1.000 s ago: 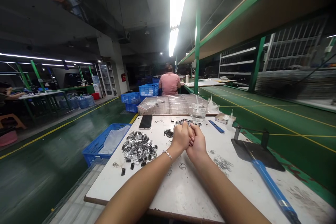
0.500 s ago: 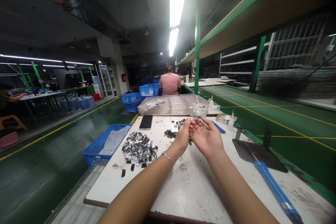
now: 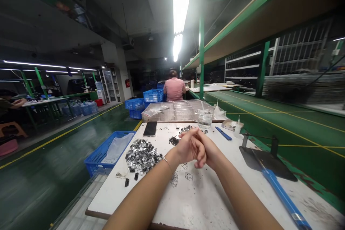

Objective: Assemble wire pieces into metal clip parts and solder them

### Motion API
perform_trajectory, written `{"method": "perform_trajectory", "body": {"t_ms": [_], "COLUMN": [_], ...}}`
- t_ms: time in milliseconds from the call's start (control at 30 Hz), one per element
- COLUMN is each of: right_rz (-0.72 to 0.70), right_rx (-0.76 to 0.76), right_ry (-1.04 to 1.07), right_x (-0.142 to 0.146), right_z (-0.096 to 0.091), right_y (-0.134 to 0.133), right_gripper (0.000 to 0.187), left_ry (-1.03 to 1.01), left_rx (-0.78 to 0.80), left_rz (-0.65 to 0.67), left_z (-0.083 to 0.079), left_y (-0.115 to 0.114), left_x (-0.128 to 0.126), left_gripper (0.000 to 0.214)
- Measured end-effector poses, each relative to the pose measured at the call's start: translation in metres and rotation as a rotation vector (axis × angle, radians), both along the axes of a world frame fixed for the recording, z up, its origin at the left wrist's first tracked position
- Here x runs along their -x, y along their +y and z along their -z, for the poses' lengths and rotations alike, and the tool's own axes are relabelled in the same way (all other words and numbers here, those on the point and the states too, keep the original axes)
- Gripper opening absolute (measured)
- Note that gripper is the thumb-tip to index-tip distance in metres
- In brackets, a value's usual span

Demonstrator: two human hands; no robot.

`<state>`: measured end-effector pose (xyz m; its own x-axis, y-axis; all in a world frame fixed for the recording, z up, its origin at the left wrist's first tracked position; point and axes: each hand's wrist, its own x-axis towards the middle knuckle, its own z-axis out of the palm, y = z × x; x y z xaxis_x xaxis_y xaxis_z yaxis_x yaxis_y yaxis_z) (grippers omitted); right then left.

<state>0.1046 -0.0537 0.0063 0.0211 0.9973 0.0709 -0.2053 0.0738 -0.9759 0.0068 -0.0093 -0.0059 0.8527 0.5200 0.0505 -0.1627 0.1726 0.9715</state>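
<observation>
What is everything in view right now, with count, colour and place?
table: one, white, under hands
silver pile: one, silver, table left
dark bits: several, black, beyond hands
phone: one, black, table far-left
cup: one, clear, far edge
tray: one, clear, behind cup
basket: one, blue, floor left
stand: one, black, table right
handle: one, blue, near right
crates: several, blue, far back
person: one, pink shirt, far back
left hand: one, clasped with right
right hand: one, clasped with left

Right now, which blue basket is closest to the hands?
The blue basket right beside the table, with a plastic bag inside; the other baskets stand far back by the seated person.
</observation>
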Motion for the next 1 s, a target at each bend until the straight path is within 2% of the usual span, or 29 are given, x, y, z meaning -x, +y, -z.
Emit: {"method": "perform_trajectory", "body": {"t_ms": [67,100,300,500,733,1000], "right_rz": [-0.060,-0.073,-0.080,-0.028,0.015,0.020], "right_rx": [0.072,0.100,0.188,0.179,0.216,0.283], "right_ry": [0.002,0.006,0.047,0.073,0.037,-0.049], "right_x": [0.002,0.003,0.008,0.009,0.010,0.007], "right_z": [0.000,0.001,0.004,0.006,0.009,0.013], "right_y": [-0.004,-0.005,-0.001,-0.001,-0.001,0.004], "right_gripper": [0.037,0.037,0.036,0.028,0.029,0.037], "left_ry": [0.074,0.099,0.149,0.234,0.266,0.215], "left_rx": [-0.005,-0.012,-0.060,-0.053,-0.038,0.017], "left_rz": [0.168,0.195,-0.031,-0.076,-0.149,-0.097], "left_z": [0.000,0.001,0.012,0.008,0.006,0.011], "left_y": [-0.003,-0.004,-0.006,-0.010,-0.014,-0.012], "left_x": [-0.002,-0.003,-0.013,-0.015,-0.014,-0.015], "left_gripper": [0.090,0.092,0.085,0.083,0.077,0.084]}}
